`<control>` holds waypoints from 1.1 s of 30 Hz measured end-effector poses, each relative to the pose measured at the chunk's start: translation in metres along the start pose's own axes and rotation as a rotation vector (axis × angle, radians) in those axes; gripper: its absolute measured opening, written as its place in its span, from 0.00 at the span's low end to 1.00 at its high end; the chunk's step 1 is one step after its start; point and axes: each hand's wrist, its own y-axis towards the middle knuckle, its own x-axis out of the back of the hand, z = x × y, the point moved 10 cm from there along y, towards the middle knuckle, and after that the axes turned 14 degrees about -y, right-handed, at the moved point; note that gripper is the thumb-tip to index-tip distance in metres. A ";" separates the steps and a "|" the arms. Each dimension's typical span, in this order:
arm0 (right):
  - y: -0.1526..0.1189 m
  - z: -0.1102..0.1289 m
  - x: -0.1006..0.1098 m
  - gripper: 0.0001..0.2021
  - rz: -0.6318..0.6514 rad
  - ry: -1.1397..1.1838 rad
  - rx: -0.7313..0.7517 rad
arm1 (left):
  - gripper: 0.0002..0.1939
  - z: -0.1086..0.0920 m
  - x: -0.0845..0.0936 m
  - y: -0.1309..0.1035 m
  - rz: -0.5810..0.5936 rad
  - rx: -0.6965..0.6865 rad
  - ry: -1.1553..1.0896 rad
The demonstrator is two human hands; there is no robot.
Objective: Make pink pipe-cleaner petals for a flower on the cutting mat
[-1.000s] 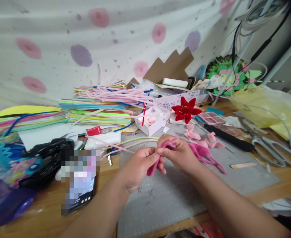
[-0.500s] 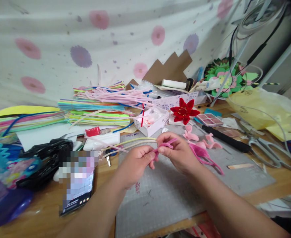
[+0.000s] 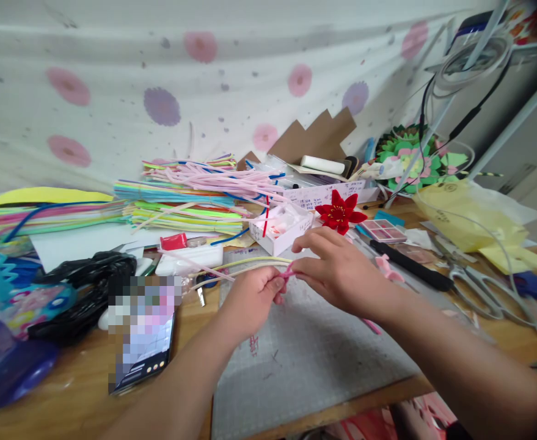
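Above the grey cutting mat [image 3: 305, 360], my left hand [image 3: 255, 300] pinches a small magenta fuzzy piece [image 3: 287, 272] between thumb and fingers. My right hand [image 3: 336, 266] reaches in from the right, its fingers bent over the mat and its lower fingertips at that same piece; whether they grip it is hard to make out. Behind my right hand, a pale pink curled piece [image 3: 388, 269] shows, and a magenta end [image 3: 371, 327] sticks out below the wrist. A red fuzzy flower [image 3: 340, 211] stands beyond the fingers, beside a white box [image 3: 277, 235].
Bundles of coloured pipe cleaners [image 3: 186, 217] lie at the back left. A phone [image 3: 151, 342] and a black plastic bag [image 3: 89, 287] are on the left. Scissors [image 3: 483, 290], a black-handled tool [image 3: 410, 266] and a yellow bag [image 3: 465, 214] lie on the right.
My right hand has rolled over and its upper fingers have lifted off the magenta piece, now covering most of the pink pieces behind. My left hand keeps its pinch. The view has shifted slightly.
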 end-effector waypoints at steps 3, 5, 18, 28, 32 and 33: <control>0.001 0.005 0.002 0.08 -0.018 -0.061 -0.012 | 0.14 0.004 0.001 0.001 -0.024 0.021 -0.019; -0.001 0.010 0.009 0.07 -0.070 -0.088 -0.047 | 0.14 0.006 0.003 0.002 -0.052 0.038 -0.078; -0.030 0.004 -0.027 0.06 -0.083 0.801 -0.405 | 0.14 -0.008 -0.005 -0.007 0.164 0.014 -0.730; 0.000 0.000 -0.036 0.02 0.449 0.716 -0.077 | 0.11 -0.009 -0.050 -0.027 0.544 0.132 -0.287; 0.017 0.020 -0.018 0.04 0.439 0.242 0.192 | 0.10 0.007 -0.047 -0.020 0.407 0.202 -0.113; 0.020 0.024 -0.015 0.04 0.425 0.145 0.223 | 0.10 0.011 -0.043 -0.018 0.359 0.220 -0.098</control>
